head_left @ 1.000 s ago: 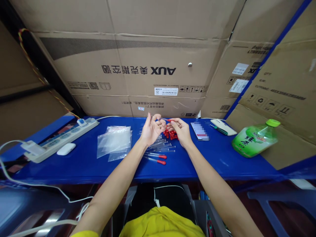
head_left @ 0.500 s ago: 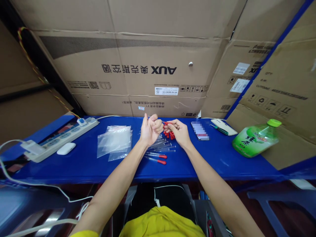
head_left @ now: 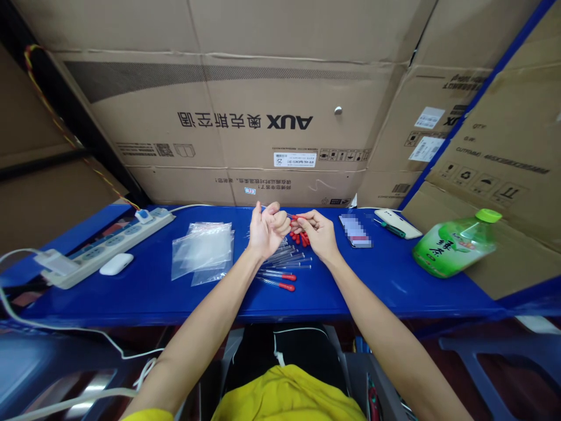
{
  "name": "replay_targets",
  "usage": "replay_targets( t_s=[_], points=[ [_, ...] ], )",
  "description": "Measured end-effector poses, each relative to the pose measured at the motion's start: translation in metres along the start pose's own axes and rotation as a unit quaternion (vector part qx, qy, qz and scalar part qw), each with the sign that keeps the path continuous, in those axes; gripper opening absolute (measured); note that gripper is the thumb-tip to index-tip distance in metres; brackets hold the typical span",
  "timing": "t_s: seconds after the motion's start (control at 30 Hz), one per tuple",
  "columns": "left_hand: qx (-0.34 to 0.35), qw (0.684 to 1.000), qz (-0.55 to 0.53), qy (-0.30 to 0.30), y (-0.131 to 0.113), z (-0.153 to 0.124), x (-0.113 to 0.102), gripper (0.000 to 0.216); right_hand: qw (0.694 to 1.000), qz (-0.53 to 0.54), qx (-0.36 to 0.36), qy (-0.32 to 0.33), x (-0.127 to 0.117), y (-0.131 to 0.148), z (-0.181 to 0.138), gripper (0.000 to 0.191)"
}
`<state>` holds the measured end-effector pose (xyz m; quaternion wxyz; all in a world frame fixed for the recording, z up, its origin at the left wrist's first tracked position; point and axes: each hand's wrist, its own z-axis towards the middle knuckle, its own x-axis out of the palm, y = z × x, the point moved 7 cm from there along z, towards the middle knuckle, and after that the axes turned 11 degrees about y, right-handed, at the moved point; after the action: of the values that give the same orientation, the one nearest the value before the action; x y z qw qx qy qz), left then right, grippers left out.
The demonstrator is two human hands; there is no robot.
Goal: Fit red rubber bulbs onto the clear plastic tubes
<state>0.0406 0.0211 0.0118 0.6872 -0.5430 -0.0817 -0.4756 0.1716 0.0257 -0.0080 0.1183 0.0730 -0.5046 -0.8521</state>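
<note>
Evidently a fitting step: the right hand point(head_left: 319, 233) pinches a rubbery red bulb point(head_left: 298, 217) at the end of a slim clear tube point(head_left: 290, 216) gripped by the curled left hand point(head_left: 269, 229), probably calling for straight, gentle pressure; nearby lie smooth loose tubes point(head_left: 291, 258), glossy red bulbs point(head_left: 301, 239) and two bulb-capped droppers point(head_left: 286, 287)

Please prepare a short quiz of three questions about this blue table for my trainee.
1. True or false: the flat, clear plastic bags lie to the right of the loose, thin, clear tubes.
2. What does the bare right hand pinch?
3. How many clear tubes with rounded red ends lie nearest the front edge of the blue table?

Key: 1. False: they lie to the left. 2. A small, rounded red bulb. 3. Two.
</note>
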Motion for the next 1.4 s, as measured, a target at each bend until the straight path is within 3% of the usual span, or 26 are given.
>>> replay_targets(
  t_s=[0.37, 0.73, 1.0, 1.17, 1.4],
  points=[
    [-0.012, 0.993, -0.117, 0.000, 0.006, -0.002, 0.002, 0.048, 1.000, -0.004, -0.012, -0.005, -0.001, -0.002, -0.001, 0.033],
    [-0.002, 0.995, -0.096, 0.025, 0.006, 0.000, 0.003, 0.048, 1.000, -0.016, -0.014, -0.006, -0.001, -0.003, -0.001, 0.032],
    [-0.012, 0.993, -0.113, -0.005, 0.008, -0.001, 0.001, 0.048, 0.999, -0.037, -0.018, -0.001, -0.002, -0.004, -0.003, 0.032],
    [0.001, 0.994, -0.108, 0.013, 0.004, 0.000, 0.004, 0.049, 0.999, -0.042, -0.016, -0.006, 0.000, -0.008, -0.003, 0.034],
    [0.013, 0.989, -0.145, -0.024, -0.001, -0.001, -0.001, 0.049, 0.997, -0.024, 0.006, 0.071, 0.008, -0.001, -0.001, 0.041]
  ],
)
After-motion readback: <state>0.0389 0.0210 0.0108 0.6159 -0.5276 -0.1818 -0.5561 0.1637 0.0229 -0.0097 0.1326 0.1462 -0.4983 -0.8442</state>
